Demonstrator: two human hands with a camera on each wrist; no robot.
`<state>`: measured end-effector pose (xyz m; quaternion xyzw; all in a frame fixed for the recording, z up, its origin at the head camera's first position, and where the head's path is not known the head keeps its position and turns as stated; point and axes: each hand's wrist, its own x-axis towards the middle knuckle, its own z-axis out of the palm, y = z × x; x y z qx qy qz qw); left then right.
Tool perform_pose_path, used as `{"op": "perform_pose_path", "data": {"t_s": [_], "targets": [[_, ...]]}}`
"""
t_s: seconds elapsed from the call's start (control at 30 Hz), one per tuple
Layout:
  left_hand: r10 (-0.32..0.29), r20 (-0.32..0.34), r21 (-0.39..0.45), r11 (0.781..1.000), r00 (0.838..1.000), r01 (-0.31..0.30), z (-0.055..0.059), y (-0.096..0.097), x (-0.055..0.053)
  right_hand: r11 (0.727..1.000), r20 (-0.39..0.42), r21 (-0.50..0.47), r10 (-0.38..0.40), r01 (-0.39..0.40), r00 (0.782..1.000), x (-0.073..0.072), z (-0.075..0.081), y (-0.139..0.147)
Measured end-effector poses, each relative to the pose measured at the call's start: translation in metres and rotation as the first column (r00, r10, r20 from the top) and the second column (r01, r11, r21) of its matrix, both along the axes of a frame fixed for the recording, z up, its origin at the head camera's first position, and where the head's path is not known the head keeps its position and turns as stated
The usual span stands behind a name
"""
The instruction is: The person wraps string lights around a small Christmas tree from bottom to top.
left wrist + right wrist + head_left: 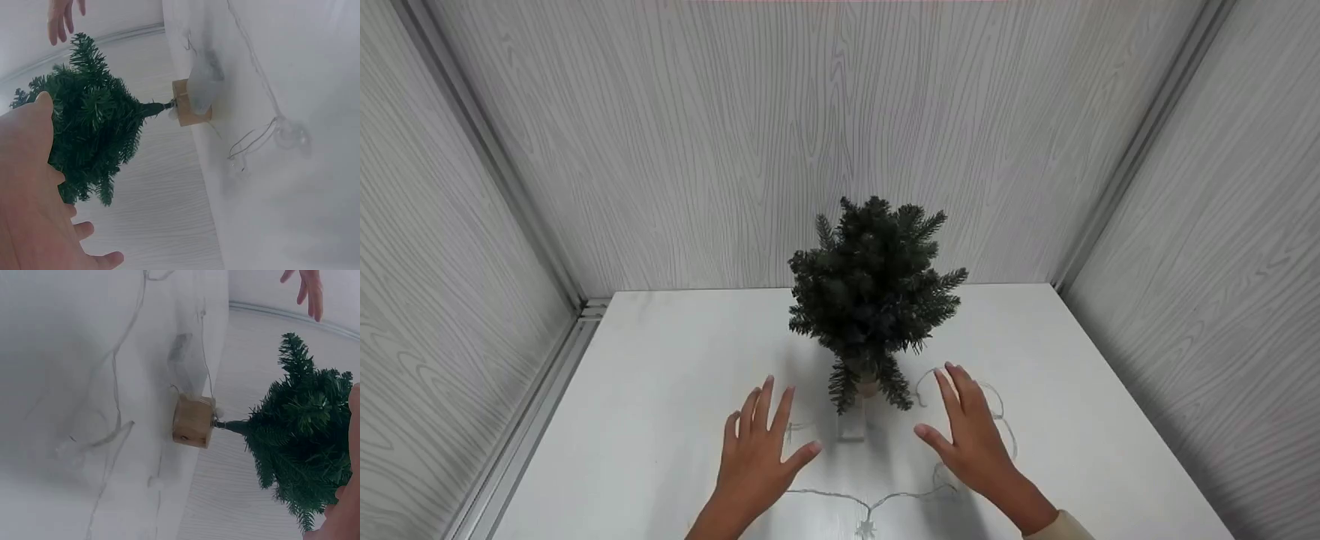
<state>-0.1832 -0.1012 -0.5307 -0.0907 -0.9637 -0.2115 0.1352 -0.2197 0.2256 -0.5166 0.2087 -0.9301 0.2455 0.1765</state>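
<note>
A small artificial Christmas tree (874, 281) stands upright on a round wooden base (193, 421). My left hand (757, 457) hovers at the near left of the tree, fingers spread and nothing in them. To the near right, my right hand (975, 439) is likewise spread with nothing held. Clear-wired string lights (829, 493) lie on the table around the base, and a star-shaped bulb (866, 529) shows at the near edge of the head view. In front of the wooden base sits a pale, box-like piece (851, 427), translucent in the wrist views.
The white table (660, 360) is bounded by grey wood-grain panels: a back panel (697, 150), a left panel (450, 262) and a right panel (1207, 285). A metal rail (540, 405) runs along the table's left side.
</note>
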Motion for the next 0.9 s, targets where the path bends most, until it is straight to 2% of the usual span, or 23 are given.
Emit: {"op": "perform_pose_path", "data": {"t_s": [0.13, 0.33, 0.47, 0.6, 0.73, 0.9], "targets": [[-0.003, 0.020, 0.004, 1.000, 1.000, 0.003, -0.014, 0.009, 0.007, 0.999, 0.040, -0.026, 0.026, -0.025, 0.999, 0.008, -0.015, -0.007], [-0.029, 0.014, -0.045, 0.999, 0.999, 0.029, -0.038, 0.022, 0.016, 0.996, 0.134, -0.072, 0.068, -0.058, 0.989, 0.016, -0.035, -0.017], [-0.056, 0.019, -0.077, 0.995, 0.998, 0.057, -0.048, 0.027, 0.015, 0.993, 0.191, -0.095, 0.083, -0.066, 0.978, 0.020, -0.044, -0.022], [-0.087, 0.010, -0.095, 0.992, 0.996, 0.087, -0.054, 0.029, 0.013, 0.993, 0.237, -0.102, 0.086, -0.063, 0.968, 0.023, -0.052, -0.026], [-0.110, -0.016, -0.074, 0.991, 0.994, 0.108, -0.059, 0.029, 0.014, 0.987, 0.327, -0.129, 0.133, -0.095, 0.936, 0.027, -0.062, -0.029], [-0.166, -0.007, -0.025, 0.986, 0.986, 0.165, -0.065, 0.031, 0.013, 0.977, 0.437, -0.152, 0.203, -0.150, 0.876, 0.027, -0.073, -0.032]]}}
